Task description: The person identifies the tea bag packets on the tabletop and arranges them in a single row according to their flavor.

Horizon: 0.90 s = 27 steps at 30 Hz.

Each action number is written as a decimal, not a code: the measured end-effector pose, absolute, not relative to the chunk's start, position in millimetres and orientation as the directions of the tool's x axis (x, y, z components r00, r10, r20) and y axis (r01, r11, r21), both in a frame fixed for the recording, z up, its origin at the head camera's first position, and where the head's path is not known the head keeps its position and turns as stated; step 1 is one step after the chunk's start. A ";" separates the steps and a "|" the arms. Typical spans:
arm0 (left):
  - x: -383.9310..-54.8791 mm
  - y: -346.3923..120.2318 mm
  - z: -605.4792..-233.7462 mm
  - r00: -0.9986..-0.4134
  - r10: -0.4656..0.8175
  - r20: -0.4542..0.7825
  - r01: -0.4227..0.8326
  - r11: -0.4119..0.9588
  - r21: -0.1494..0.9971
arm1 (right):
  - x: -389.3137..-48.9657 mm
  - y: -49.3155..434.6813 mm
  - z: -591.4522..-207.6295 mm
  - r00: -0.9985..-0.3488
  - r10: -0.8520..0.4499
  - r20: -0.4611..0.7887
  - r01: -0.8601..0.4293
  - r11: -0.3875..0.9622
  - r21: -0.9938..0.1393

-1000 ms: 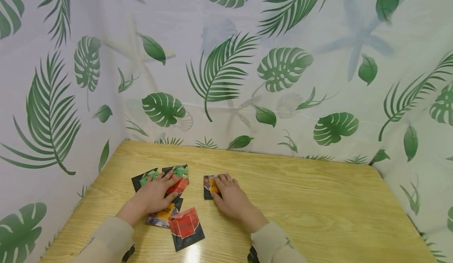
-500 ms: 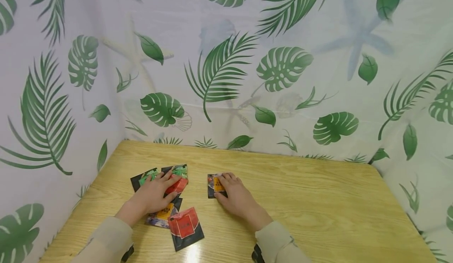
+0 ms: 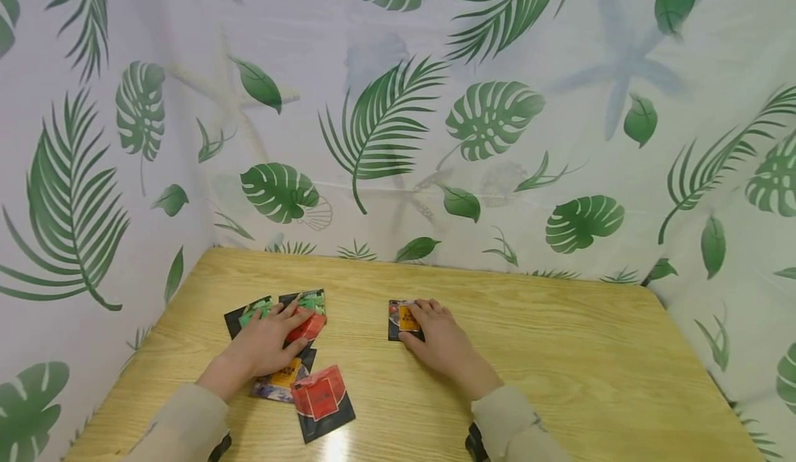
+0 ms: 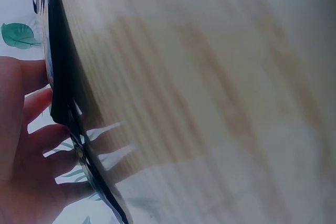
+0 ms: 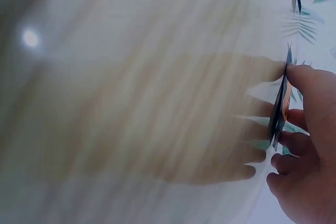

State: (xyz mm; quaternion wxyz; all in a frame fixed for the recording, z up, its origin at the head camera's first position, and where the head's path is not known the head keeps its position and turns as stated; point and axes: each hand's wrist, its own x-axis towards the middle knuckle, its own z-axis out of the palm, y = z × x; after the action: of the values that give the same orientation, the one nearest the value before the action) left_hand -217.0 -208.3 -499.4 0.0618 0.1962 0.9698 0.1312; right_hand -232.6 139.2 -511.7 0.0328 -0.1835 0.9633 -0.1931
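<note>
My left hand (image 3: pixel 267 341) rests with spread fingers on a cluster of sachets at the left of the table. Under and around it lie a black-and-green sachet (image 3: pixel 235 318), a second green one (image 3: pixel 316 300) and a red one (image 3: pixel 311 326). Nearer the front lie a sachet with an orange label (image 3: pixel 285 377) and a red-and-black sachet (image 3: pixel 323 404). My right hand (image 3: pixel 443 338) lies over a dark sachet with an orange label (image 3: pixel 398 332), thumb at its near side and fingers on top. In the right wrist view the fingers touch this sachet (image 5: pixel 278 116) lying flat on the table.
The wooden table (image 3: pixel 560 379) extends to the right and toward the front. A white curtain with green leaf prints (image 3: pixel 398 137) encloses it at the back and sides.
My right hand has slid to the right along the table, and the orange-labelled sachet has moved with it. The left hand stays on the cluster.
</note>
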 end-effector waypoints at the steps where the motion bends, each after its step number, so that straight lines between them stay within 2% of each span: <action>1: -216.8 -208.5 -499.1 -0.915 0.398 -0.065 0.367 0.889 0.275 | -233.3 141.7 -511.9 -0.932 -0.363 0.004 -0.337 0.860 -0.383; 27: -214.6 -207.7 -495.6 -0.912 0.400 -0.091 0.364 0.891 0.270 | -239.3 191.0 -512.6 -0.958 -0.286 -0.036 -0.259 0.907 -0.332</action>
State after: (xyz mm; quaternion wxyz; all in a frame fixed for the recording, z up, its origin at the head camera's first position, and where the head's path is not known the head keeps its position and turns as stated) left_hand -214.6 -207.7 -495.6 0.0723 0.1970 0.9698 0.1244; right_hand -239.3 191.0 -512.6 0.0421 -0.1396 0.9756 -0.1642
